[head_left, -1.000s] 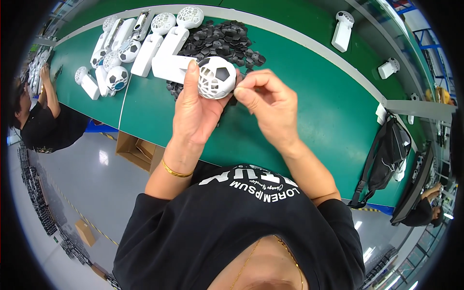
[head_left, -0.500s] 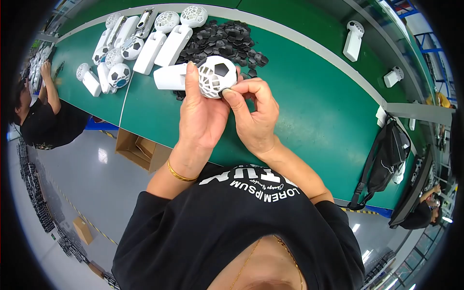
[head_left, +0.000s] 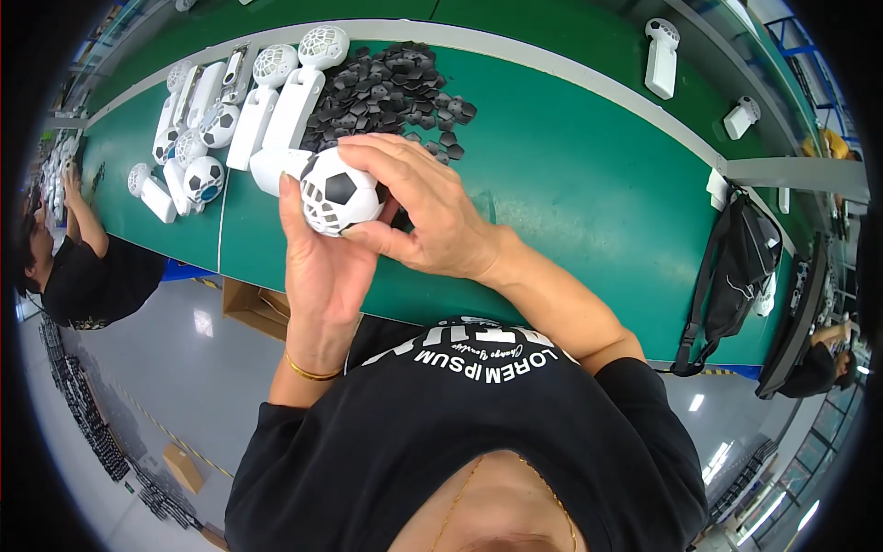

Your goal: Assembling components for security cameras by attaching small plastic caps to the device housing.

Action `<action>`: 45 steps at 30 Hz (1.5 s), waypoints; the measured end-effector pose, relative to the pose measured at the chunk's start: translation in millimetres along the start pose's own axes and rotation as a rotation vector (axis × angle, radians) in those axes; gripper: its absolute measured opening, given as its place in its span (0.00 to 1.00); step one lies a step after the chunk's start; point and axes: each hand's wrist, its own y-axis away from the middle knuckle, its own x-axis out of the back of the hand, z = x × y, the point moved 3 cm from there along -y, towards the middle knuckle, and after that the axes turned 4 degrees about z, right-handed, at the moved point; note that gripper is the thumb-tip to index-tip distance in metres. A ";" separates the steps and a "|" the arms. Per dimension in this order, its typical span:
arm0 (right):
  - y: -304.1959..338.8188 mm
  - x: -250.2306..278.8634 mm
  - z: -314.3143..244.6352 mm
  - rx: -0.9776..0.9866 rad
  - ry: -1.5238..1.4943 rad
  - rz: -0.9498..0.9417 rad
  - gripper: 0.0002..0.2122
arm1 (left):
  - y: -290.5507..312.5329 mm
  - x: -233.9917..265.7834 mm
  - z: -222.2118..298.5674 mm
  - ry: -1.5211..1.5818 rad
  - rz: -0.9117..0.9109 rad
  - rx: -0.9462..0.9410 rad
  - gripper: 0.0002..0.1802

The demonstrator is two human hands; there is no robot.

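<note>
My left hand [head_left: 317, 267] holds up a white ball-shaped cage part [head_left: 338, 193] with black pentagon pieces set into it, like a small football. My right hand [head_left: 423, 207] wraps over its right side, thumb and fingers pressing on the shell. Both hands hover above the near edge of the green table [head_left: 570, 193]. Just behind them lies a heap of loose black pentagon pieces [head_left: 391, 87].
Several white handheld fan bodies with round cage heads [head_left: 276, 92] lie at the table's back left, some with black pieces fitted [head_left: 204, 177]. Two more white parts [head_left: 660, 55] sit far right. A black bag [head_left: 736, 276] hangs off the table's right edge. Another person [head_left: 83, 267] works at left.
My right hand has moved from pinching at the ball's right edge to closing over it. The ball has turned, showing more black pieces, and both hands have come slightly lower and nearer.
</note>
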 end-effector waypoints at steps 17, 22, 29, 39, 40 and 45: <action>22.3 61.5 66.1 -0.273 0.493 -0.326 0.07 | -22.0 8.9 1.3 0.017 0.033 0.010 0.27; 16.6 65.4 69.9 -0.300 0.466 -0.511 0.08 | -23.8 6.5 2.9 0.017 0.040 -0.016 0.27; 9.1 53.5 65.8 -0.278 0.521 -0.412 0.08 | -25.5 5.5 3.0 0.030 0.030 -0.025 0.27; 1.1 15.5 51.4 -0.176 0.876 -0.668 0.03 | -29.2 -0.2 -0.4 0.039 0.049 -0.057 0.28; -2.4 11.5 48.7 -0.173 0.911 -0.715 0.03 | -29.8 -2.7 0.2 0.035 0.044 -0.066 0.28; -5.1 20.7 52.9 -0.198 0.889 -0.697 0.06 | -30.8 -17.5 -2.1 0.110 0.011 -0.028 0.28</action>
